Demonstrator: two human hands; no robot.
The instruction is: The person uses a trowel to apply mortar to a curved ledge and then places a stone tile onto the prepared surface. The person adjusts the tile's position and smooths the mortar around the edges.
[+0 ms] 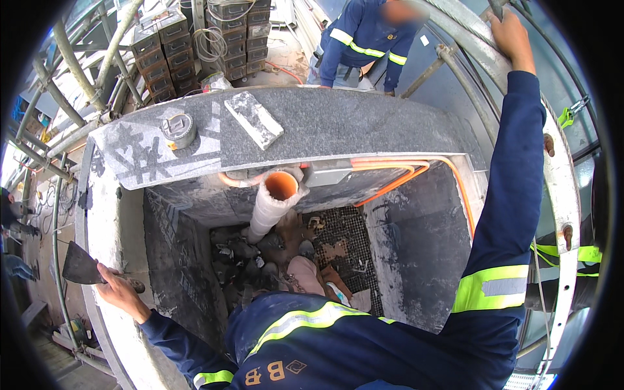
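My left hand [120, 292] is closed round the handle of a putty knife [80, 264], its wide dark blade sticking out over the left wall of a stone-lined pit. Raised to the far right, my right hand [512, 36] is closed beside a curved metal beam [469, 26]. A dark, rod-like end shows at its fingers, but I cannot tell what it belongs to. On the far stone ledge [338, 120] lie a dusty pale block [253, 120] and a round grey container [178, 130].
A white-wrapped pipe with an orange mouth [281, 186] stands inside the pit, near orange conduits [406, 170]. Rubble and mesh [341, 250] cover its floor. Beyond the ledge a co-worker [367, 42] bends over. Scaffold tubes [71, 78] and stacked dark boxes [170, 55] stand at the left back.
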